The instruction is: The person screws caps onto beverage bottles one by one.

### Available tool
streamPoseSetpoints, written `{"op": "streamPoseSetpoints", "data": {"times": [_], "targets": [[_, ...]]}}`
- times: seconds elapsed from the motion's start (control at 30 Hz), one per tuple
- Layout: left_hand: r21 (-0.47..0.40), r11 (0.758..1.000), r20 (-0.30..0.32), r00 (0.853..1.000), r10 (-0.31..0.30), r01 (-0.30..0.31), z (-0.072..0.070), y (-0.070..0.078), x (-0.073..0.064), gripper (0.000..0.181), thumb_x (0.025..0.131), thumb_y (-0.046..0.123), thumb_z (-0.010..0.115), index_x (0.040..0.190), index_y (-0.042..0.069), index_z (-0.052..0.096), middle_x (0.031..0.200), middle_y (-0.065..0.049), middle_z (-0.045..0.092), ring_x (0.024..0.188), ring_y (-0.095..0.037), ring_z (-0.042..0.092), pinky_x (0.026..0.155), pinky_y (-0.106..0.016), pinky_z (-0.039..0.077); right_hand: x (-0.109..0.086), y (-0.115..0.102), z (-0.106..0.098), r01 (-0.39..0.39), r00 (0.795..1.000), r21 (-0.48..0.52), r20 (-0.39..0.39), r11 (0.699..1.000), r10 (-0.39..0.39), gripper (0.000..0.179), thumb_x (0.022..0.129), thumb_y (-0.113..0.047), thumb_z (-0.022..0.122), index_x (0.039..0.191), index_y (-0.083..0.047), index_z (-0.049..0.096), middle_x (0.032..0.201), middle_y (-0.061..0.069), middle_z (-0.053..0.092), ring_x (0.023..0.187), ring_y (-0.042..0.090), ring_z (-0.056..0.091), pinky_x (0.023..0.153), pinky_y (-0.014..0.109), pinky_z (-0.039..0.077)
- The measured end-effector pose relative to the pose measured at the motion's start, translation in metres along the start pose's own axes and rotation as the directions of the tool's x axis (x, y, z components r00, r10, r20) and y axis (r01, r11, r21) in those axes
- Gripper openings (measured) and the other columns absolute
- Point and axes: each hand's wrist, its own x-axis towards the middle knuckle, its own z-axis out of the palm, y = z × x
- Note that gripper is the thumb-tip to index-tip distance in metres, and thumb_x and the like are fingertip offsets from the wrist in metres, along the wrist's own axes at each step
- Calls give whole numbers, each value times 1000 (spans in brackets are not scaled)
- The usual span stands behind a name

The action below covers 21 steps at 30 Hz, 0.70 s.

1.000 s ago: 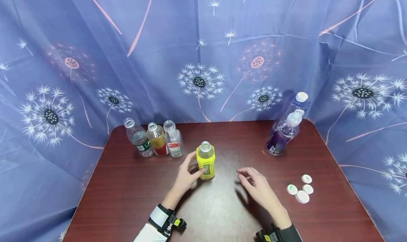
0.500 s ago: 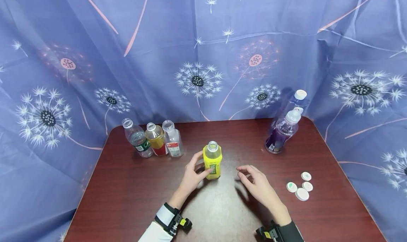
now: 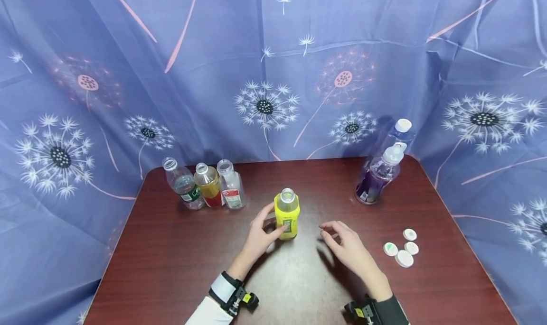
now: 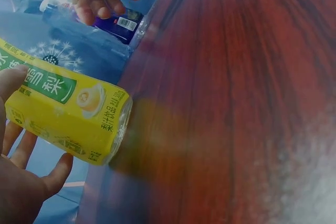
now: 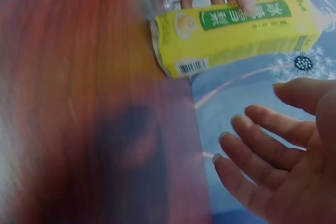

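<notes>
Yellow bottle, uncapped, stands on the desk in the head view, the left hand gripping it between thumb and fingers, presumably for steadiness. Left wrist view: smooth wrapped label, clear plastic base. Right wrist view: the right hand is empty, its fingers relaxed beside the bottle.

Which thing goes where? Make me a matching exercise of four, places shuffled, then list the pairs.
1. bright yellow plastic bottle
2. round white plastic caps
3. purple-labelled clear plastic bottle
4. green-banded clear plastic bottle

A. lying loosely grouped, right of the right hand
B. left of the yellow-and-red plastic bottle
C. held by the left hand
D. by the far right corner of the red-brown table

Pairs: 1-C; 2-A; 3-D; 4-B
</notes>
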Motion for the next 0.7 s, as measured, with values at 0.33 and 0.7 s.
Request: {"op": "streamPoseSetpoints", "data": {"times": [0.33,0.7], "targets": [[-4,1000,-5,1000,-26,26,0,0,1,66,83,-10,81,143,-3,55,140,-26,60,120,-50,61,100,-61,54,3,36,-60,-127,991,-355,-83,926,104,28,93,-8,73,116,7,65,101,26,68,89,44,69,79,61,56],[4,1000,16,999,-31,31,-5,-3,2,63,87,5,84,145,4,57,145,-19,60,130,-42,58,106,-56,51,-22,76,-124,-564,817,-347,-105,750,566,62,98,-22,63,141,14,37,128,47,43,111,67,50,86,74,45]]}}
